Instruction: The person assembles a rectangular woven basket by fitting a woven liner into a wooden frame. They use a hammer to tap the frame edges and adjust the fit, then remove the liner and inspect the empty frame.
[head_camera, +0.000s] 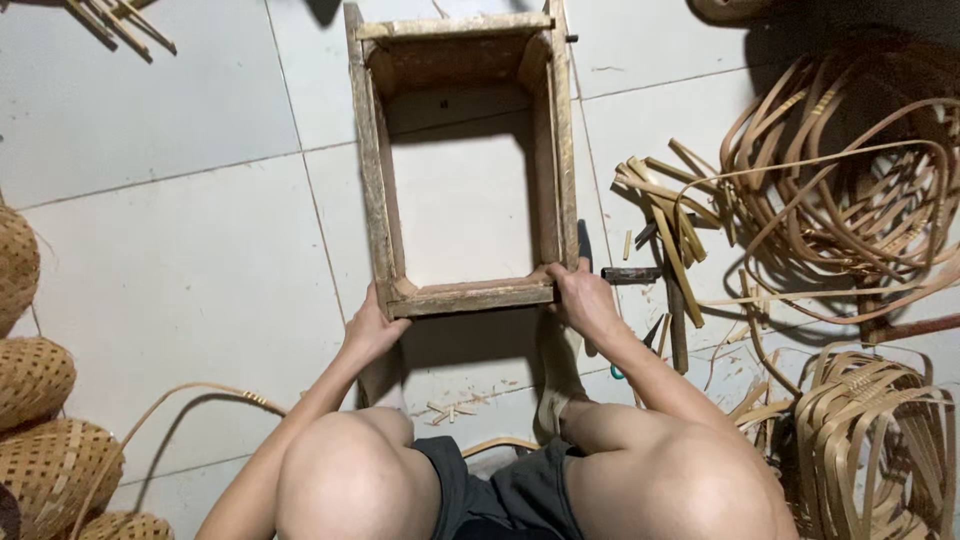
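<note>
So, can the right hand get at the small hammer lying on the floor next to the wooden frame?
Probably yes. The right hand grips the wooden frame at its near right corner, and the hammer lies just beside it on the tiled floor. Nothing stands between them, but the hand would need to release the frame.

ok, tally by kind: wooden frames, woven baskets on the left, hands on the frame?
Wooden frame: 1
Woven baskets at left: 4 ()
Hands on the frame: 2, left hand, right hand
Total: 7
</note>
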